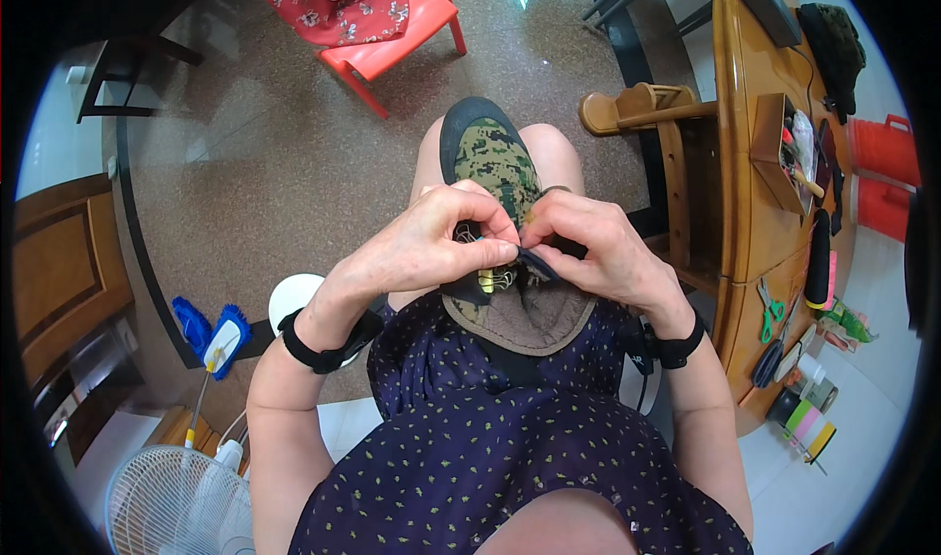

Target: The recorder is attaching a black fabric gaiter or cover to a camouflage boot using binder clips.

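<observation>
A camouflage cloth shoe (495,158) with a black toe edge lies across my lap, toe pointing away. Its brown fuzzy inner side (520,322) shows nearest my body. Over its opening, my left hand (441,231) is closed, thumb and forefinger pinched together; whatever is between the tips is too small to make out. Right against it, my right hand (598,246) pinches the shoe's dark fabric edging (536,264). The fingertips of both hands meet there. Metal-wire clips (502,278), one yellowish, sit on the shoe below my left fingers.
On the right, a wooden table (740,251) carries a box of tools (779,158), green-handled scissors (769,315) and tape rolls (812,428). Ahead stands a red plastic chair (402,50) draped with floral cloth. A white fan (176,501) and a blue mop (227,341) are at left.
</observation>
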The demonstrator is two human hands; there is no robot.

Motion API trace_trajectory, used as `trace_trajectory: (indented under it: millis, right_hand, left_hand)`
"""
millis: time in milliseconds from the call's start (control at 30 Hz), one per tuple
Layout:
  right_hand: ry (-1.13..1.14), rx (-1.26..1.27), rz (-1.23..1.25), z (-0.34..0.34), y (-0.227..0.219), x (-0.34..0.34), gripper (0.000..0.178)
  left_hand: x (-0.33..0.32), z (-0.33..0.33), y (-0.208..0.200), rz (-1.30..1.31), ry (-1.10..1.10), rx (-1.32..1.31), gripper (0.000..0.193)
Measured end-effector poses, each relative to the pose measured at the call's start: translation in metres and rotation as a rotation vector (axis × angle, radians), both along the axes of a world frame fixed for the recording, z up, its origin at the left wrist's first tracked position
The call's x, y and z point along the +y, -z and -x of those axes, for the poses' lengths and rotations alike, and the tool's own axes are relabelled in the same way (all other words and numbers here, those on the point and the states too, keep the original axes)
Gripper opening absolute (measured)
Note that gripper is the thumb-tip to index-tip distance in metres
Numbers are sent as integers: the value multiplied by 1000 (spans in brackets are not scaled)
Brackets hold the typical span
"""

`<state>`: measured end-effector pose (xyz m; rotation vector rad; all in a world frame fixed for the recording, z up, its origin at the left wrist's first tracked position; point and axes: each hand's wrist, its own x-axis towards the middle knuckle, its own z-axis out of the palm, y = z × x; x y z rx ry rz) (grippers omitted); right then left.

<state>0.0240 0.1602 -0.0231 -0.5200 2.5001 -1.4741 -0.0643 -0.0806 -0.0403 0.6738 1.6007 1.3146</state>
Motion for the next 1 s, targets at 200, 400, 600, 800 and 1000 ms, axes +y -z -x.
trace_trajectory:
  millis: [200, 400, 600, 800, 1000]
  right_hand:
    - [3, -43, 95, 0, 6, 0, 15]
    - [-9, 22, 24, 2, -1, 3, 16]
    - [23, -86, 107, -1, 1, 6, 15]
    - [13, -132, 148, 0, 1, 6, 16]
    - [-5, -175, 170, 0, 1, 9, 17]
  left_hand:
    - [0, -1, 2, -18, -15, 27, 20]
    - [0, -1, 2, -30, -20, 0, 19]
    - [0, -3, 8, -111, -53, 45, 21]
    - [0, -3, 10, -97, -36, 29, 23]
    - [0, -3, 10, -87, -34, 14, 23]
